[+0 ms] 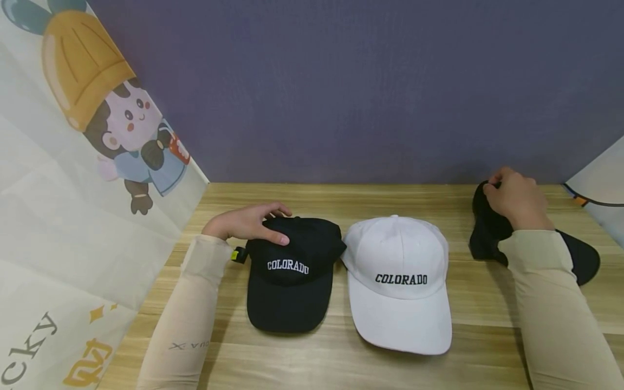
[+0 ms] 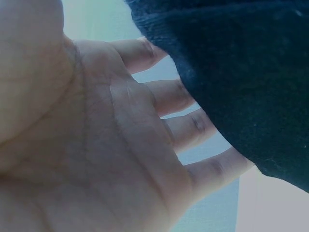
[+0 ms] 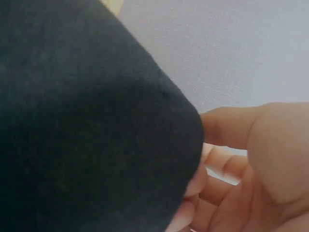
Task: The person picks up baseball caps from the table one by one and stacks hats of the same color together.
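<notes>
At the left of the wooden table lies a black baseball cap (image 1: 290,303), brim toward me, with COLORADO in white letters. My left hand (image 1: 248,223) rests at its crown, thumb across the top. In the left wrist view the fingers (image 2: 178,130) extend nearly straight, their tips hidden behind the black cloth. A white COLORADO cap (image 1: 397,325) lies beside it, facing the same way. Farther right, my right hand (image 1: 519,200) pinches the edge of another black cap (image 1: 482,241) between thumb and fingers. That cap's brim points right, and my forearm covers part of it.
The wooden table (image 1: 400,374) ends at a dark blue-grey wall (image 1: 341,97) behind the caps. A white sheet with a cartoon figure (image 1: 131,130) hangs along the left side. Another pale sheet (image 1: 606,179) borders the right side. A small black wristband piece (image 1: 239,254) sits by my left wrist.
</notes>
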A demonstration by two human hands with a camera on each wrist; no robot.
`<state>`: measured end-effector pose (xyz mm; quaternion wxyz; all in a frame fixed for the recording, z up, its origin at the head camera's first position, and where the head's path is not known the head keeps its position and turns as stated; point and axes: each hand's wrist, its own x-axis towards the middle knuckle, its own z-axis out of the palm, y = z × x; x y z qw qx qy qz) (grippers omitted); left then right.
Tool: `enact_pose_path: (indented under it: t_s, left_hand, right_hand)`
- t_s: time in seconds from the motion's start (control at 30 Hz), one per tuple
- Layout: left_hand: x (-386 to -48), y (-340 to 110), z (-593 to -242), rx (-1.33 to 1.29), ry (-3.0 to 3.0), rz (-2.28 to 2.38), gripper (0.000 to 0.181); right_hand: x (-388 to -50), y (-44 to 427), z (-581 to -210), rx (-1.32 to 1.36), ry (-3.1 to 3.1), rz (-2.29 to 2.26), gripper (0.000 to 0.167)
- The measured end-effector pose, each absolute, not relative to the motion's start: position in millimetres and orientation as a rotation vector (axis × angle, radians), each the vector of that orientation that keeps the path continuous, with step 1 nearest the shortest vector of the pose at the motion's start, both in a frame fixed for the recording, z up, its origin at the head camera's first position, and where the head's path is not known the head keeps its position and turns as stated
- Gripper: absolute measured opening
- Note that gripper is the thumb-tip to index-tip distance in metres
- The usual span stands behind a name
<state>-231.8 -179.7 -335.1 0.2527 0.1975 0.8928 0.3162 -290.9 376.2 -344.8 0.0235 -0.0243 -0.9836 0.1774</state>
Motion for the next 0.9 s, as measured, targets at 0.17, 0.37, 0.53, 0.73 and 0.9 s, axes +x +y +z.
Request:
enact_pose_path:
  t_s: [0.17,0.37,0.53,0.73,0.9]
  left_hand:
    - [-232.2,-179.3,-335.4,0.537,2.431,0.856,0.077]
    - [-232.5,-178.8,-336.0,0.533,2.436,0.846,0.077]
    - [-232.6,-179.1,-336.4,0.534,2.434,0.844,0.078]
    - [-232.1,-178.9,-335.4,0.526,2.435,0.836,0.074]
    - [-231.9,-178.8,-335.5,0.533,2.435,0.832,0.077]
  right_hand:
    - [-291.4,375.7,-345.4,-0.081,-3.008,0.56,0.035]
    - [-290.7,372.9,-343.5,-0.154,-3.013,0.536,0.034]
    - [-290.7,373.3,-342.8,-0.129,-3.041,0.463,0.036]
    - [-294.2,377.4,-343.2,-0.047,-3.077,0.415,0.043]
    - [-294.2,378.1,-345.3,-0.045,-3.052,0.426,0.04]
